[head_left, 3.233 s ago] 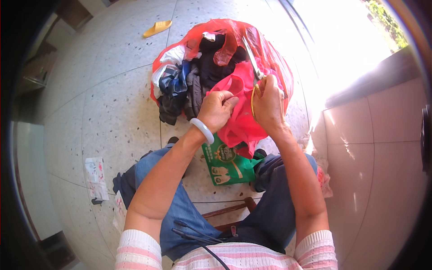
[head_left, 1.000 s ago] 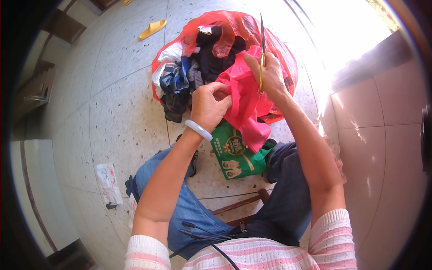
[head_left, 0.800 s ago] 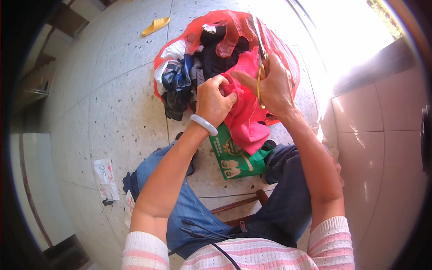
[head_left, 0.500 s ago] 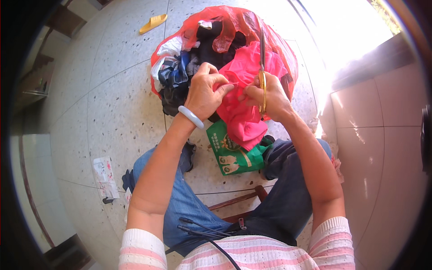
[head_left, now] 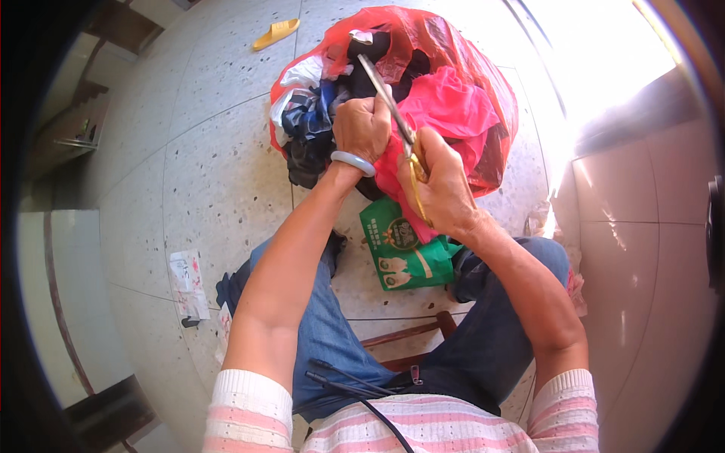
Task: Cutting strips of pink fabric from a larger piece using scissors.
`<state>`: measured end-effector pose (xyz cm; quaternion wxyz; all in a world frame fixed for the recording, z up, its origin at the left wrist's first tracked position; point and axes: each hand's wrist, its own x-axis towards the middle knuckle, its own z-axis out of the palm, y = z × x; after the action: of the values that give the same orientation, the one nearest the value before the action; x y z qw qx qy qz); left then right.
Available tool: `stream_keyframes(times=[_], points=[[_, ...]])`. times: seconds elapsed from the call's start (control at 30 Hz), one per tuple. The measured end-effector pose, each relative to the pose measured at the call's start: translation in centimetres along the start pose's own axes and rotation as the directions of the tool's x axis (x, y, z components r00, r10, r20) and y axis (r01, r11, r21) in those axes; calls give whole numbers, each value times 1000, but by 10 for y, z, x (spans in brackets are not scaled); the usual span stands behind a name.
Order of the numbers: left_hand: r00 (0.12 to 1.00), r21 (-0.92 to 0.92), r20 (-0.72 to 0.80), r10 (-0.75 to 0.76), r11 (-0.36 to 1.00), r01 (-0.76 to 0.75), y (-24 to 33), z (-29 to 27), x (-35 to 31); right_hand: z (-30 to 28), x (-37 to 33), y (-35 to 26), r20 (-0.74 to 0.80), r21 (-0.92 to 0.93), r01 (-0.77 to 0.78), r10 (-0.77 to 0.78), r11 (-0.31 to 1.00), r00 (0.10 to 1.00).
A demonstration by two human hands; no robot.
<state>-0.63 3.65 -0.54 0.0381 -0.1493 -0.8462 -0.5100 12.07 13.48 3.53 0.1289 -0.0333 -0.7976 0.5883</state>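
Note:
My right hand (head_left: 442, 181) is closed around the gold handles of a pair of scissors (head_left: 381, 84), whose long blades point up and to the left. The blades pass close beside my left hand (head_left: 362, 130), and whether they touch the cloth is hidden. A bright pink cloth (head_left: 445, 102) spreads over the pile and hangs down between my hands. My left hand is closed at its left edge and appears to grip it, though the fingertips are turned away. The pile lies in a large red plastic bag (head_left: 491, 90), with dark clothes (head_left: 308, 155) at its left side.
A green printed bag (head_left: 400, 257) lies on the floor between my feet, below the pink cloth. A yellow slipper (head_left: 276, 34) lies at the far left. Printed paper (head_left: 189, 283) is on the floor to my left. A tiled wall (head_left: 623, 264) rises at right.
The scissors have swung from nearly upright to slanting up-left, their blades now beside my left hand. My right hand has moved closer to the left one. The whole view has shifted slightly.

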Motion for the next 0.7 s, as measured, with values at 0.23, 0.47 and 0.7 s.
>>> stream_keyframes(times=[0.23,0.47,0.7], points=[[955,506,-81,-284,814,285,-87,-52,47,30,-43,-16,184,202,122,-160,972,970],[851,425,-269,-451,737,525,-109,-23,44,13,-34,-29,250,213,140,-193,967,949],[926,309,-152,-347,873,378,-63,-15,57,-3,-27,-22,322,757,-431,294,491,900]])
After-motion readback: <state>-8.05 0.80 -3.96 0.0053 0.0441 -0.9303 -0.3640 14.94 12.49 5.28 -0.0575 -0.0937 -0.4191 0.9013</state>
